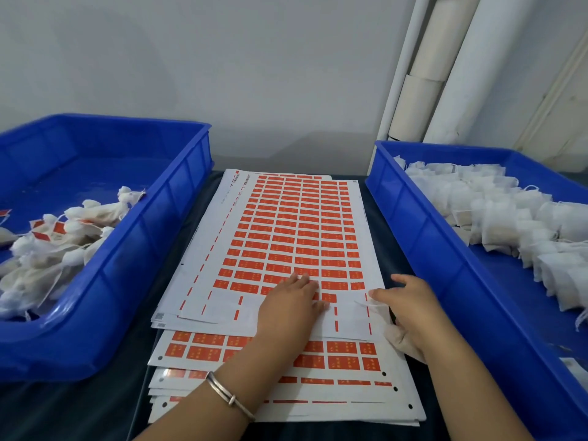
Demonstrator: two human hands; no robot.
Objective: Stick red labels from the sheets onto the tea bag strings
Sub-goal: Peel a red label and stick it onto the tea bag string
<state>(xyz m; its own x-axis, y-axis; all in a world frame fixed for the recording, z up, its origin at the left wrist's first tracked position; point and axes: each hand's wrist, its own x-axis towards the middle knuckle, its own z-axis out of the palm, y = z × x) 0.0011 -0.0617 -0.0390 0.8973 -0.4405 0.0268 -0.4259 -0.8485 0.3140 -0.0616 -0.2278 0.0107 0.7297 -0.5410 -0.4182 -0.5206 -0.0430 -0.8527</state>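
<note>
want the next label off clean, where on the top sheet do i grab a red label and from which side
Take a red label in the partly stripped row nearest you, at its free edge. Come from the bare white backing below it, lifting a corner with a fingertip; the neighbours there are gone, so nothing crowds the grip.

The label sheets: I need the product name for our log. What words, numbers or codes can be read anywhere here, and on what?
None can be read.
Red labels: yellow characters, too small and blurred.
Top sheet, far edge: red and black print lines, blurred.
Sheet corner, near left: a square code, unreadable.
Blue bins: no lettering visible.
</note>
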